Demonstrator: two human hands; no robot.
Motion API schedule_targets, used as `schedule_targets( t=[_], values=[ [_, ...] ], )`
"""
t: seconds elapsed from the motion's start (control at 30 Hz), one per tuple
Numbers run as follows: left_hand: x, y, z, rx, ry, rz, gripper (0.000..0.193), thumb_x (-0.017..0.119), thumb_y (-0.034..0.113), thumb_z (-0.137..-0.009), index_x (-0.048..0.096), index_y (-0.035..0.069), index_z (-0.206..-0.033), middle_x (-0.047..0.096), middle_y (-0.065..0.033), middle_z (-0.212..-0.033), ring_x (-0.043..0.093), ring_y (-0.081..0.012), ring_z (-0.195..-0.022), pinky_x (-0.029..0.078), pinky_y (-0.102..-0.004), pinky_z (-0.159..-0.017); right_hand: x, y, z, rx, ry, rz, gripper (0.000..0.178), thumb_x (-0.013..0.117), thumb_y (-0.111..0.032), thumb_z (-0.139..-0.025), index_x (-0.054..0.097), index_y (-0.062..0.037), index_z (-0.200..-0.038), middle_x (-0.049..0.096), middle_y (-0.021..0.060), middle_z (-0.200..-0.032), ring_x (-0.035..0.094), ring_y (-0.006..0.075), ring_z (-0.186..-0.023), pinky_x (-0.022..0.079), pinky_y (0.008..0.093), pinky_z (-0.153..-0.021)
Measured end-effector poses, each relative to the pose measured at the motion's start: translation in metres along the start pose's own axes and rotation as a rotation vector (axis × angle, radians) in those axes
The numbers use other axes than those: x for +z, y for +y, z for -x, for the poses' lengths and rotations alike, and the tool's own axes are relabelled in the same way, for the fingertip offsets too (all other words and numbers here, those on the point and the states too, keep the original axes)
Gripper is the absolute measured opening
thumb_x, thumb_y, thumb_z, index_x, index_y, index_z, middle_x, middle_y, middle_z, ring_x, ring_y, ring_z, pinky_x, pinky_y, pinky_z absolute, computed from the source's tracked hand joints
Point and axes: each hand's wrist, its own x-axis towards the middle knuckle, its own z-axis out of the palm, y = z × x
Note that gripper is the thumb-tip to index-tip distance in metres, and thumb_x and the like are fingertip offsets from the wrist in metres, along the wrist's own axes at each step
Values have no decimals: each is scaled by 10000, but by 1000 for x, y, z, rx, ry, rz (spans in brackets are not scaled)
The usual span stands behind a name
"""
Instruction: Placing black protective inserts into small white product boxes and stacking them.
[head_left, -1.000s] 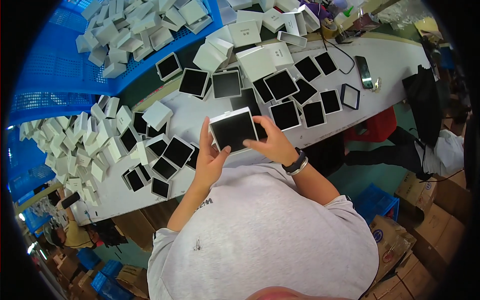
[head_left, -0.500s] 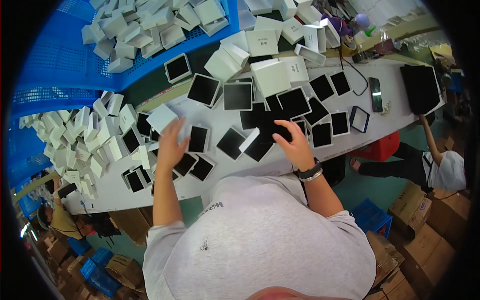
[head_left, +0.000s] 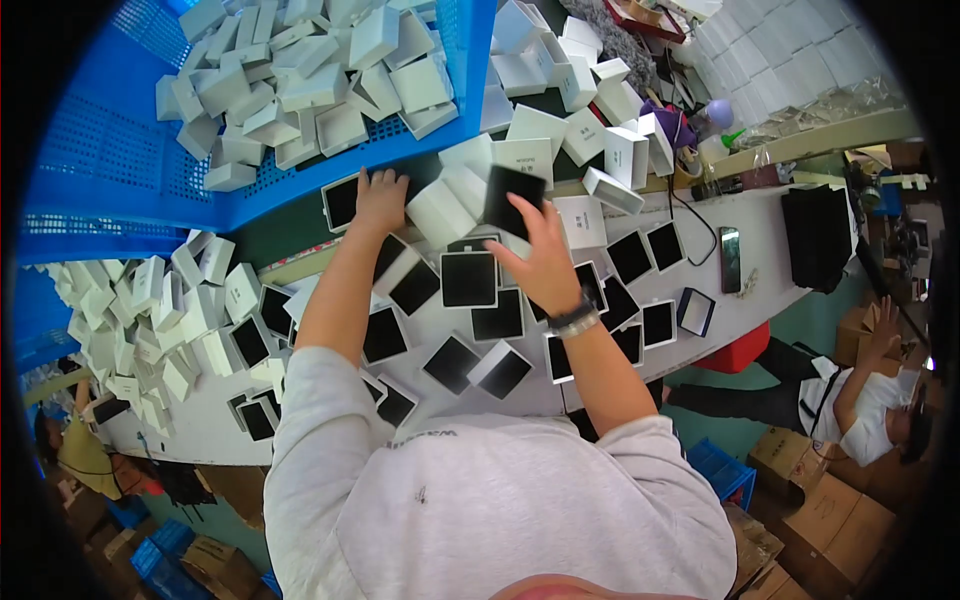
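My left hand (head_left: 380, 203) curls at the right edge of a black-lined box (head_left: 341, 203). Ahead, a dark box (head_left: 509, 184) meets my nearer right hand (head_left: 545, 262); whether either hand pinches, I can't tell.

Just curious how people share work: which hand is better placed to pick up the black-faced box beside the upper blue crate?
Likely the left hand: it is at the right edge of that box. The right hand is farther away, holding a dark piece.

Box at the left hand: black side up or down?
Up: the white-rimmed box shows its black face beside the left hand.
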Motion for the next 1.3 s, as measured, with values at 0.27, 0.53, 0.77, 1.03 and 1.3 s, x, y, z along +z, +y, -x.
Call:
schedule_targets(
  t=[0.27,0.53,0.77,1.03,1.3],
  values=[
    [-12,-31,94,-200,357,619,406,728,105,-685,568,50,-1054,596,-113,-949,601,-286,-866,482,-373,-778,91,20,-78,-6,-211,258,969,812,-432,-612,328,-71,-1369,345,289,-1246,475,438,-1081,431,434,-927],
    [21,-3,191,-522,444,1782,437,604,150,-881,485,7,-1276,568,-74,-1185,544,-157,-1059,414,-284,-926,124,58,-47,235,-368,-221,940,789,-444,-655,324,-111,-1400,303,314,-1328,384,433,-1233,347,424,-1040],
    [32,-7,116,-211,195,1570,443,598,216,-896,484,-5,-1263,511,-98,-1250,474,-201,-1146,325,-281,-996,179,65,-57,308,-156,-601,884,754,-405,-699,321,-112,-1412,345,283,-1358,370,387,-1268,333,397,-1043],
    [36,-19,115,-393,377,1811,513,618,298,-866,496,-12,-1256,538,-165,-1230,505,-264,-1131,345,-335,-991,206,20,-72,305,-108,-793,740,694,-206,-741,357,-40,-1378,409,180,-1384,381,303,-1288,308,366,-1056],
    [-32,11,272,-492,816,1592,493,645,175,-847,471,4,-1275,350,-167,-1335,337,-261,-1259,264,-349,-1063,147,-125,-10,152,-415,-1060,741,673,-69,-772,299,-67,-1411,383,110,-1388,411,203,-1251,387,316,-1006]
  ],
)
